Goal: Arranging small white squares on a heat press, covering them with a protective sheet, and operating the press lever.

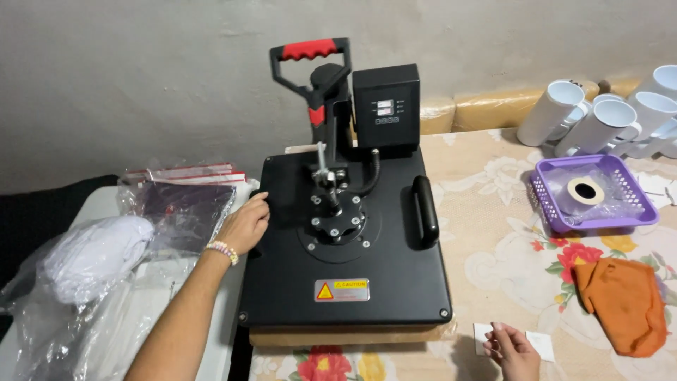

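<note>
**Heat press, black, flat-plate type**

Left hand (243, 226) is resting half-open against the left edge of the heat press (345, 275), gripping nothing. Press is sitting mid-table: likely heavy, rigid metal; best taken by the side handle (425, 210). Right hand (515, 349) is pressing loosely curled fingers on a white card (543, 346).

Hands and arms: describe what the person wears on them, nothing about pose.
Both arms are bare, with no sleeves in view. The left hand has a beaded bracelet at the wrist, mostly pale beads with a few coloured ones. The right hand shows no ring or band that can be made out; its wrist is cut off by the frame edge. No gloves on either hand.
</note>
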